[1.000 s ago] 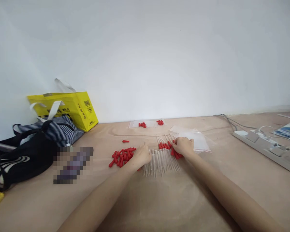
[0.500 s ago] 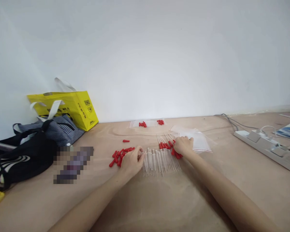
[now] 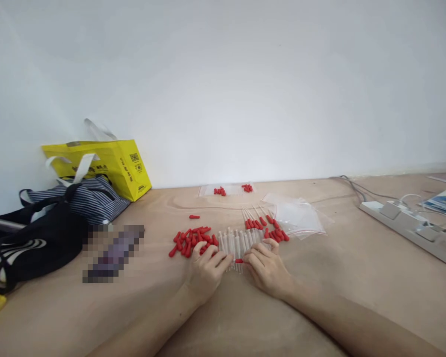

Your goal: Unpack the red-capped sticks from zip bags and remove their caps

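Between my two hands a red rubber dropper bulb (image 3: 239,261) lies level, pinched in the fingertips of my right hand (image 3: 269,267). My left hand (image 3: 208,270) is closed with its fingertips together at the bulb's other end, on what looks like a clear dropper tube, mostly hidden by the fingers. Just beyond both hands is a row of clear dropper tubes (image 3: 238,243), side by side on the table. A heap of loose red bulbs (image 3: 188,240) sits beside my left hand. More red bulbs (image 3: 277,234) lie past my right hand, near several tubes with bulbs fitted (image 3: 254,224).
Clear plastic bags (image 3: 301,215) lie behind on the right. Against the wall is another bag (image 3: 232,190) with red-bulbed droppers. A power strip (image 3: 412,230) with cables stands at right. A yellow bag (image 3: 134,171), striped bag (image 3: 92,198) and black bag (image 3: 33,248) crowd the left.
My right hand has come back from the right-hand bulbs toward me and now holds a red bulb. My left hand has moved nearer, so the two hands meet before the tubes.
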Tool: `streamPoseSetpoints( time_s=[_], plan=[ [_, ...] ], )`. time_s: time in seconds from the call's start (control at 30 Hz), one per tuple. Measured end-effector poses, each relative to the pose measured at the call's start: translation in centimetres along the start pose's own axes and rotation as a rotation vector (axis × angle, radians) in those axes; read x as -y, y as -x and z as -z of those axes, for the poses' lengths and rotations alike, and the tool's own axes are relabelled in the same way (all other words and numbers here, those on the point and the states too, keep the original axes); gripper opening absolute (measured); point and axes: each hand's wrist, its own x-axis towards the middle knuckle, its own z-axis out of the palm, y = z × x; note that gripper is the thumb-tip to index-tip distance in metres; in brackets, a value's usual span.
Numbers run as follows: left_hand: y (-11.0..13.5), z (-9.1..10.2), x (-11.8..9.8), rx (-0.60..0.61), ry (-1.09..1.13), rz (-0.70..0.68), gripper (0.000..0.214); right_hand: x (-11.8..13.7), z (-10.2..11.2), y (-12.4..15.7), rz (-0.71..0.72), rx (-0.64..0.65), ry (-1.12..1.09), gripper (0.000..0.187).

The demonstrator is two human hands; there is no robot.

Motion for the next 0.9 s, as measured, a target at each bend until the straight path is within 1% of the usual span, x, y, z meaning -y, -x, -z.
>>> streamPoseSetpoints(
  time_s=[0.07,0.2,0.27,0.37,0.67,0.9],
  plan=[
    [0.3,-0.1,0.1,0.005,-0.01,0.002,0.023,0.2,0.0,-0.2,-0.013,-0.015,0.001,0.011],
    [0.6,-0.3,0.2,0.018,0.028,-0.016,0.022,0.4,0.4,-0.7,0.013,-0.031,0.019,0.012],
    [0.6,-0.2,0.2,0.025,0.042,-0.019,0.021,0.4,0.4,-0.7,0.035,-0.056,0.036,0.01],
    [0.4,-0.1,0.3,0.021,0.064,-0.01,0.021,0.3,0.4,-0.4,0.041,-0.071,0.062,0.014],
    [0.4,0.0,0.2,-0.003,0.12,-0.01,0.024,0.3,0.9,-0.4,0.094,-0.042,0.004,0.016],
    [0.5,0.0,0.2,-0.008,0.116,-0.017,0.02,0.2,1.0,-0.3,0.126,0.003,-0.051,0.015]
  ],
)
